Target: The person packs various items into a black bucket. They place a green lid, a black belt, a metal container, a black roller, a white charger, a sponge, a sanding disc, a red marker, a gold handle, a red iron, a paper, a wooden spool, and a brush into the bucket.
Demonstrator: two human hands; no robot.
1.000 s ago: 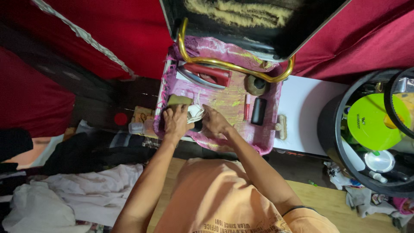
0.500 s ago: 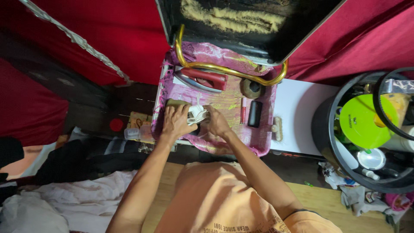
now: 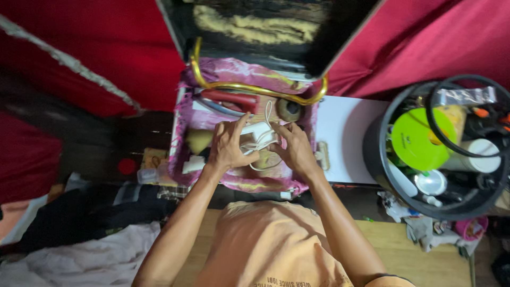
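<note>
My left hand (image 3: 227, 144) and my right hand (image 3: 294, 149) meet over an open case lined with pink patterned cloth (image 3: 239, 72). Together they hold a white charger block with a loose white cable (image 3: 257, 137); the cable loops up between my hands and down below them. A red-handled tool (image 3: 229, 97), a round dark object (image 3: 289, 109) and a yellowish pad (image 3: 199, 140) lie in the case around my hands. A bent gold bar (image 3: 249, 86) runs across the case's far end.
The case's dark lid (image 3: 265, 26) stands open against red fabric. A white board (image 3: 345, 138) lies to the right, then a round black tub (image 3: 382, 159) packed with a green disc, bottles and a white cup. Clothes are piled at the lower left.
The cable has come loose from a compact bundle and now trails in loops. My hands have shifted slightly toward the case's middle, and the camera has moved left.
</note>
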